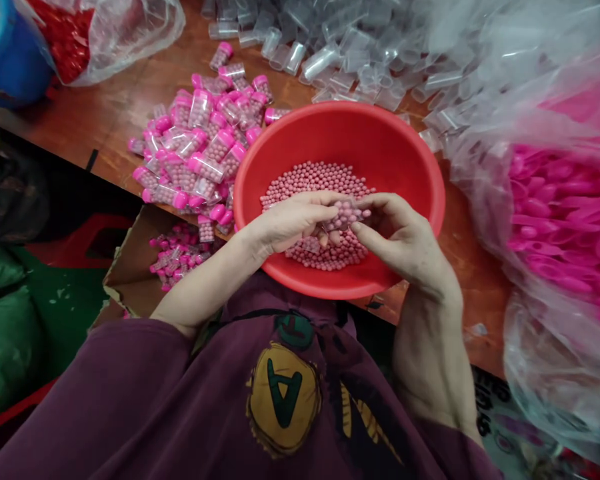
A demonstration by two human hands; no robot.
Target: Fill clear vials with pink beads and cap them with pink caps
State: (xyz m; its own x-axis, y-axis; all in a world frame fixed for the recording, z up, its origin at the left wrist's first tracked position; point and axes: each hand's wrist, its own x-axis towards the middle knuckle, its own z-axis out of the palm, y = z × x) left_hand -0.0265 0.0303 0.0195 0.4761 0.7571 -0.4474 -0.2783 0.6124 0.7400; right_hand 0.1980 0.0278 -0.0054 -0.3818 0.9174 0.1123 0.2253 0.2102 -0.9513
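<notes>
A red plastic basin (410,160) sits at the near edge of the wooden table, holding a heap of small pink beads (315,180). Over the basin, both hands meet around a small clear tube (347,215) filled with pink beads. My left hand (293,223) has its fingers curled against the tube's left end. My right hand (397,233) pinches the tube's right end between thumb and fingers.
A pile of filled, pink-capped tubes (200,147) lies left of the basin, with more in a cardboard box (130,267) below the table edge. Empty clear tubes (340,47) are heaped behind. A bag of pink caps (565,213) sits at right, a bag of red pieces (70,33) at far left.
</notes>
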